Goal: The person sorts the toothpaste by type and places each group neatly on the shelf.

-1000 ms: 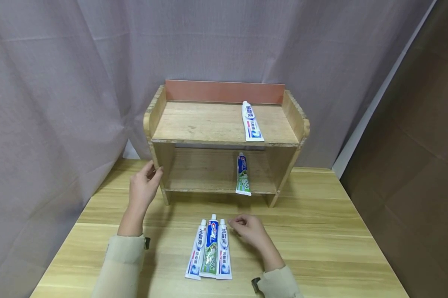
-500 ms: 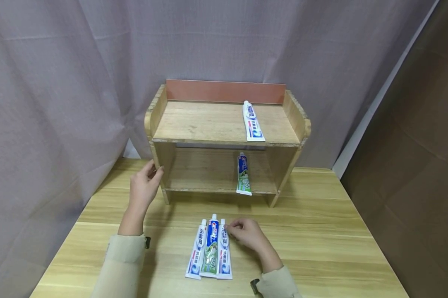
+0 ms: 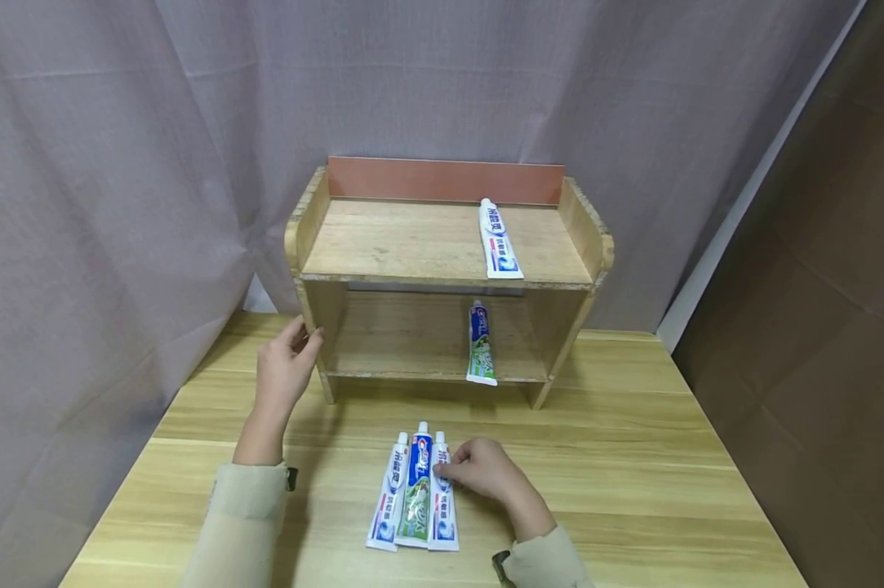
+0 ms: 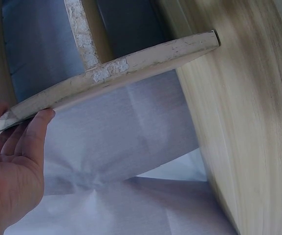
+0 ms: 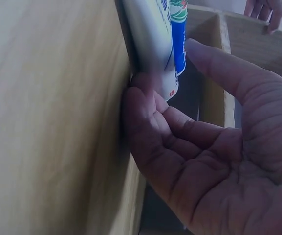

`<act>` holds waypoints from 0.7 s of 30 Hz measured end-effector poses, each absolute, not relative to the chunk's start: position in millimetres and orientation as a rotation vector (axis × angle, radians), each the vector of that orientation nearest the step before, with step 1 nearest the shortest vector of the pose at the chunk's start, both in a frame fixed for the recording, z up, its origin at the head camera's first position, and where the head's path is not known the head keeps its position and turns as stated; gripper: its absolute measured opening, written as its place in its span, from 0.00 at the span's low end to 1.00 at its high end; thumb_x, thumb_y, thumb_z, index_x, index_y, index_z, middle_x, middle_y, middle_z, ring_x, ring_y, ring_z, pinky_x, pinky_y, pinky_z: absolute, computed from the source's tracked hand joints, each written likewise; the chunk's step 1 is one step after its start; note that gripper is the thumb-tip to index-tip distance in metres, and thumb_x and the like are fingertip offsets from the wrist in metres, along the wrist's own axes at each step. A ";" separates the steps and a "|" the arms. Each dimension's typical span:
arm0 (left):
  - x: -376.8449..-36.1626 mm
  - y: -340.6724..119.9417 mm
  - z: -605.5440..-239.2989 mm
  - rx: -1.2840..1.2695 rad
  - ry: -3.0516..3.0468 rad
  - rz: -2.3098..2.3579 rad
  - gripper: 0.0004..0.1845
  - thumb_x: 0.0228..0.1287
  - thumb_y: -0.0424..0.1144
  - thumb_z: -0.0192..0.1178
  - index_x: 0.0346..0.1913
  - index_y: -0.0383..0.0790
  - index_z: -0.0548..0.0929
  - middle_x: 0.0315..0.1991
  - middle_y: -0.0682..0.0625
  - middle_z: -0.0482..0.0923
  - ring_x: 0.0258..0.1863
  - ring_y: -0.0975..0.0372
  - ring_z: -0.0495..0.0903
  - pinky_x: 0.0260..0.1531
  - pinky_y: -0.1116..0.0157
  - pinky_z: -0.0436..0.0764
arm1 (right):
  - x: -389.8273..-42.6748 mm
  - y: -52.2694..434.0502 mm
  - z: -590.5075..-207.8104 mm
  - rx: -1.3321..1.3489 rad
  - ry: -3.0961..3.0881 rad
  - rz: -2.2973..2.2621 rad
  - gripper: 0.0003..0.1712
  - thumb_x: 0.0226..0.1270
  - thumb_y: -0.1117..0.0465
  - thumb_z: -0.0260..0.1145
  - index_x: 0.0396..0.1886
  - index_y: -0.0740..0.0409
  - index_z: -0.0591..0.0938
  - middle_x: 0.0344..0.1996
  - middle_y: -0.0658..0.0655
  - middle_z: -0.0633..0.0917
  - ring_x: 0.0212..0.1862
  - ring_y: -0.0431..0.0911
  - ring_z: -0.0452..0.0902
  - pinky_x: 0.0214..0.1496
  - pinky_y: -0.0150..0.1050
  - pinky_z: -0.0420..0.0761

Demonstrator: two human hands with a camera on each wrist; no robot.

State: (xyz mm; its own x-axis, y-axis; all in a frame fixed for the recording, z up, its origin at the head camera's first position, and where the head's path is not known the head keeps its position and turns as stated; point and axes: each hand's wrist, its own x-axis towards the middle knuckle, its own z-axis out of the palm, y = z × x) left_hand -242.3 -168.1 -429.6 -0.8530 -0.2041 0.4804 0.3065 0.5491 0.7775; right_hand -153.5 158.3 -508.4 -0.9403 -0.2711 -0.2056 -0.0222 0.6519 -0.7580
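Observation:
On the table lie two white toothpaste tubes, the left one (image 3: pixel 388 494) and the right one (image 3: pixel 443 514), with a blue-green toothpaste tube (image 3: pixel 416 490) between them, caps pointing away. My right hand (image 3: pixel 486 469) is at the upper part of the right white tube. In the right wrist view, its fingertips (image 5: pixel 148 93) touch that tube's edge near the cap end, while the thumb stands apart from it. My left hand (image 3: pixel 287 363) holds the left side panel of a small wooden shelf (image 3: pixel 412 245), thumb and fingers on either side of the board (image 4: pixel 131 63).
A white toothpaste tube (image 3: pixel 499 241) lies on the shelf's top board, right of centre. Below it, a blue-green toothpaste tube (image 3: pixel 480 343) lies on the lower board. Grey cloth (image 3: pixel 442 82) hangs behind. A brown panel (image 3: pixel 809 269) stands at the right.
My right hand has moved left and slightly toward me, from beside the right white toothpaste tube to over its upper part. The left hand keeps its hold on the shelf.

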 end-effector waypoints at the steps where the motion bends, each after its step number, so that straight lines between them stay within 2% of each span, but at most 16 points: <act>1: -242.1 -168.1 -429.5 -0.083 -2.258 -1.278 0.17 0.70 0.40 0.62 0.58 0.40 0.84 0.48 0.39 0.86 0.46 0.48 0.87 0.45 0.52 0.87 | -152.9 158.0 -508.4 -0.226 2.561 -1.172 0.21 0.58 0.45 0.75 0.17 0.53 0.80 0.15 0.46 0.76 0.19 0.40 0.67 0.20 0.30 0.67; 8: -241.4 -168.1 -428.2 -0.077 -2.258 -1.296 0.17 0.70 0.40 0.63 0.58 0.40 0.84 0.49 0.39 0.86 0.47 0.49 0.87 0.45 0.53 0.87 | -147.6 153.4 -506.5 -0.211 2.566 -1.169 0.24 0.54 0.45 0.78 0.13 0.52 0.76 0.12 0.46 0.75 0.16 0.39 0.64 0.17 0.30 0.64; 15: -241.2 -167.8 -428.2 -0.060 -2.267 -1.305 0.17 0.70 0.41 0.62 0.58 0.40 0.84 0.49 0.39 0.85 0.47 0.49 0.87 0.45 0.53 0.87 | -146.6 146.0 -509.8 -0.198 2.674 -1.086 0.29 0.55 0.46 0.77 0.08 0.48 0.68 0.07 0.41 0.66 0.13 0.36 0.57 0.15 0.28 0.57; 21: -240.5 -167.8 -428.5 -0.069 -2.268 -1.306 0.17 0.71 0.41 0.62 0.58 0.40 0.84 0.49 0.39 0.85 0.47 0.48 0.87 0.45 0.53 0.87 | -146.3 143.3 -513.5 -0.194 2.721 -1.045 0.32 0.55 0.46 0.77 0.06 0.46 0.65 0.05 0.38 0.62 0.11 0.36 0.55 0.14 0.29 0.54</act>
